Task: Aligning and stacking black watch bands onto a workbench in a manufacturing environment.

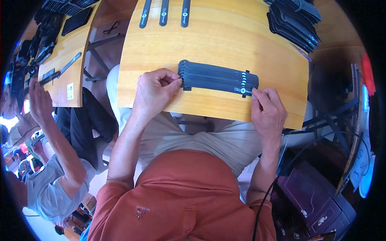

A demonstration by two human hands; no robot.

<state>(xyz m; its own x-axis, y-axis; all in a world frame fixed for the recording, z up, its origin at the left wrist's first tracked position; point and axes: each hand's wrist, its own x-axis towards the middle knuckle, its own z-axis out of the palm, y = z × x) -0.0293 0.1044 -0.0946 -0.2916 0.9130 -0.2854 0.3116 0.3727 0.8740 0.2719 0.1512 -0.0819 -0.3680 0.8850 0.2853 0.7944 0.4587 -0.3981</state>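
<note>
Though pinched, straps (217, 77) crosswise (left-right)

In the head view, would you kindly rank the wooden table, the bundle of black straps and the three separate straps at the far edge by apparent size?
1. wooden table
2. bundle of black straps
3. three separate straps, each narrower, though farther away, so unsure.

left hand (155, 90) fingers pinched, right hand (268, 110) fingertips pressing down
</note>
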